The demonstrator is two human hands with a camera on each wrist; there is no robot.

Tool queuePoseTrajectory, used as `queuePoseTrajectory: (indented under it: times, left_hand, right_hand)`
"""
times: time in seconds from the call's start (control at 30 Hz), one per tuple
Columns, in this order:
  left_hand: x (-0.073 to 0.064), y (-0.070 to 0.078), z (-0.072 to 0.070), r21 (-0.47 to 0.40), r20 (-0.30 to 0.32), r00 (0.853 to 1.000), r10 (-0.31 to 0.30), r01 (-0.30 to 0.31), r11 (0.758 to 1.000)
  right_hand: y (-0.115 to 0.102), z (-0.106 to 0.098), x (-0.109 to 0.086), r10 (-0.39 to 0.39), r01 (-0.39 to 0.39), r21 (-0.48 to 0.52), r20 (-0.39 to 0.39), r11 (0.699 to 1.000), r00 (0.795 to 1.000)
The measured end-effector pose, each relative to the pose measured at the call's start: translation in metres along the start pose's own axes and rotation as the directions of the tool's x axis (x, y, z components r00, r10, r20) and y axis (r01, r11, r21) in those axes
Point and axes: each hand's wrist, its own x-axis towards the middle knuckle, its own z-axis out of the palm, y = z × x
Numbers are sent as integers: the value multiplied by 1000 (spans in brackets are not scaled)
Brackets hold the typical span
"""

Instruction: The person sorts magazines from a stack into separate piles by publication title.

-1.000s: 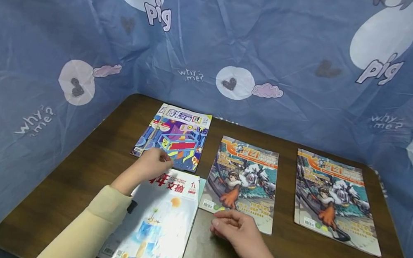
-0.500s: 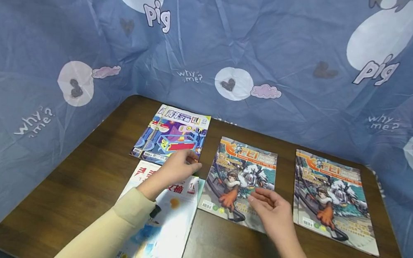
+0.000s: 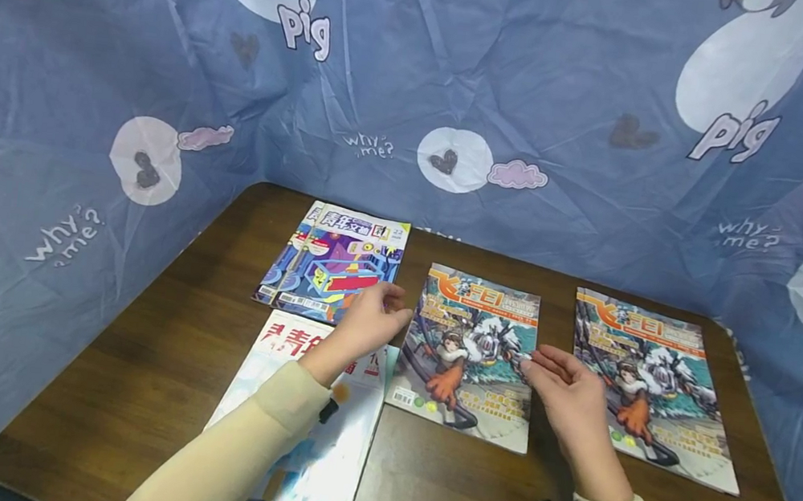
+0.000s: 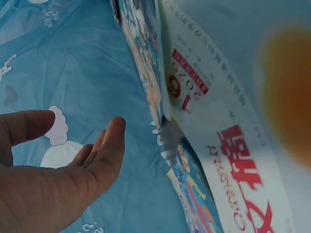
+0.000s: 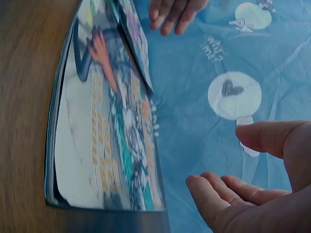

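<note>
A FEI magazine (image 3: 467, 354) with a robot-and-figure cover lies mid-table, between my two hands. My left hand (image 3: 369, 320) hovers by its left edge, over the top of the white magazine (image 3: 332, 445) with red lettering. By the right edge of the FEI magazine is my right hand (image 3: 570, 396). In the wrist views, the left hand (image 4: 63, 179) and the right hand (image 5: 257, 194) hold nothing, thumb and fingers apart. Whether any fingertip touches the magazine's edge is hard to tell in the head view.
Purple-covered magazines (image 3: 342, 265) overlap at the back left, just beyond the white ones. More FEI magazines (image 3: 657, 388) lie on the right. The brown table (image 3: 114, 368) meets a blue printed cloth (image 3: 390, 72) at the back and sides.
From the white magazine, my left hand has moved right to the middle FEI magazine's left edge. The right hand has moved right and farther from me, to its right edge. The magazines stay put.
</note>
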Motion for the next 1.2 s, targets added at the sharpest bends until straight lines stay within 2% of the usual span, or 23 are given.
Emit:
queuePoseTrajectory:
  times: [0.13,0.4,0.63,0.87,1.2]
  left_hand:
    - [3,-2,3,-11,-5,1000,-13,13,1000]
    - [10,-2,5,39,1,1000,-17,17,999]
    - [19,-1,9,67,68,994,-80,76,995]
    - [33,-3,15,119,81,989,-126,116,986]
    - [48,1,25,186,163,961,-225,194,963]
  right_hand:
    - [3,-7,4,17,-17,-24,-15,1000,1000]
    - [9,-14,12,27,-29,-65,-39,997,999]
    - [16,-16,20,57,-59,-81,-33,995,998]
    - [18,-15,27,81,-81,-49,-4,996,997]
    - [21,-13,37,116,-110,-106,49,988,992]
